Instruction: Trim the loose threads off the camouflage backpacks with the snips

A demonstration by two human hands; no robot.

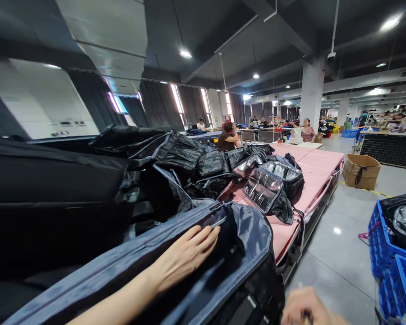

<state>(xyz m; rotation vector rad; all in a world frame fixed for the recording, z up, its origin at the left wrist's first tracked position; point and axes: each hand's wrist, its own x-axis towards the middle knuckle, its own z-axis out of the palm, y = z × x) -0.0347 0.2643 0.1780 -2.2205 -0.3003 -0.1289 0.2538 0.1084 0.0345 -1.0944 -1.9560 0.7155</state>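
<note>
A large black bag (pixel 252 234) with a grey-blue lining lies unzipped in the foreground. Over its opening reaches my left hand (pixel 186 253), palm down against the lining near the zipper edge, its fingers stretched out and holding nothing. At the bottom edge, right of the bag, my right hand (pixel 306 307) is blurred, with its fingers curled round something small and dark that I cannot make out. Behind the open bag, more black and camouflage bags (pixel 179 155) are piled up. One bag with a silvery lining and a clear mesh panel (pixel 264 189) rests on the pink tabletop (pixel 311 167).
Blue crates (pixel 379 239) stand on the floor at the right, one holding a black bag with silver lining. Farther back are a cardboard box (pixel 361 171) and a white pillar (pixel 311 90). Several people sit at distant tables, one person (pixel 228 137) just behind the bag pile.
</note>
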